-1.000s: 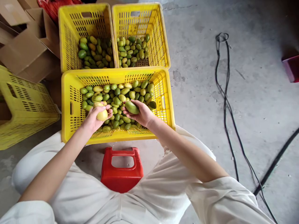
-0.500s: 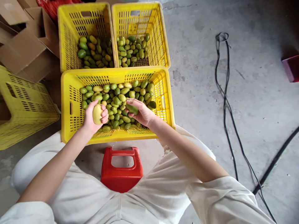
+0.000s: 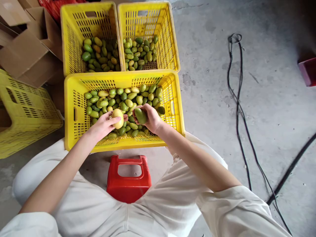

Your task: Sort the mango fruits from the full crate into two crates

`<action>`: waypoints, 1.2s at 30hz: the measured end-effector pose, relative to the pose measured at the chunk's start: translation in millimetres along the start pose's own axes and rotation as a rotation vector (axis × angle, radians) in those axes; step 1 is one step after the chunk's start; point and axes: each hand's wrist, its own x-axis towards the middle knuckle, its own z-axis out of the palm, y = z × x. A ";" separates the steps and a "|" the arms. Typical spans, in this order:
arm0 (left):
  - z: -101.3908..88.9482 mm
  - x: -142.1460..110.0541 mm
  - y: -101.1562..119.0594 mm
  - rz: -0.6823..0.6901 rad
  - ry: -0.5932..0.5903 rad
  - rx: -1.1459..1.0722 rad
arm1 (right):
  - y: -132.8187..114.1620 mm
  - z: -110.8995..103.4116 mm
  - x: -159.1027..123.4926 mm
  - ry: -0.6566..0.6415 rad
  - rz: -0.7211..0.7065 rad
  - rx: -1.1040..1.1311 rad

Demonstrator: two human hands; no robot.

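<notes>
My left hand point(image 3: 105, 124) holds a yellow mango point(image 3: 118, 118) over the near yellow crate point(image 3: 123, 77), which is full of green and yellowish mangoes. My right hand point(image 3: 150, 119) grips a green mango point(image 3: 140, 115) just to the right of it, and the two fruits are close together above the pile. Behind stand two more yellow crates: the back left crate point(image 3: 74, 39) holds larger green and yellow mangoes, the back right crate point(image 3: 168, 36) smaller green ones.
A red stool point(image 3: 128, 179) sits between my knees. To the left are an empty yellow crate point(image 3: 24, 112) and cardboard boxes point(image 3: 24, 56). Black cables point(image 3: 238, 105) run across the concrete floor on the right, and a red object point(image 3: 307, 70) lies at the right edge.
My left hand has moved right with the yellow mango, from the crate's left side toward the centre. My right hand has turned its green mango and lifted it slightly.
</notes>
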 end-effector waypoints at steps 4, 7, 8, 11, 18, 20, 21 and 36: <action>-4.9 2.4 -6.4 0.001 0.053 -0.001 | 0.1 -1.9 -0.3 -0.008 0.041 -0.004; -4.9 1.2 -6.5 -0.013 0.059 -0.052 | 1.1 -1.5 -1.1 -0.019 0.001 -0.060; -4.2 0.5 -5.9 -0.024 0.059 -0.067 | 2.1 -1.4 -1.1 -0.034 -0.021 -0.081; -1.8 -1.0 -3.6 -0.035 0.067 -0.083 | 5.9 -2.0 0.1 -0.089 -0.030 -0.121; 2.1 -0.2 2.0 -0.022 -0.022 -0.060 | 7.9 -4.6 4.3 -0.113 0.032 -0.120; 1.9 -0.3 5.5 -0.085 0.007 -0.088 | 6.9 -5.1 4.3 -0.117 0.011 -0.127; 1.4 -0.5 7.3 -0.106 0.023 -0.099 | 6.5 -5.2 4.1 -0.112 0.001 -0.131; 3.8 -0.8 2.1 0.016 0.032 -0.131 | -4.8 6.7 -2.8 -0.006 -0.013 0.193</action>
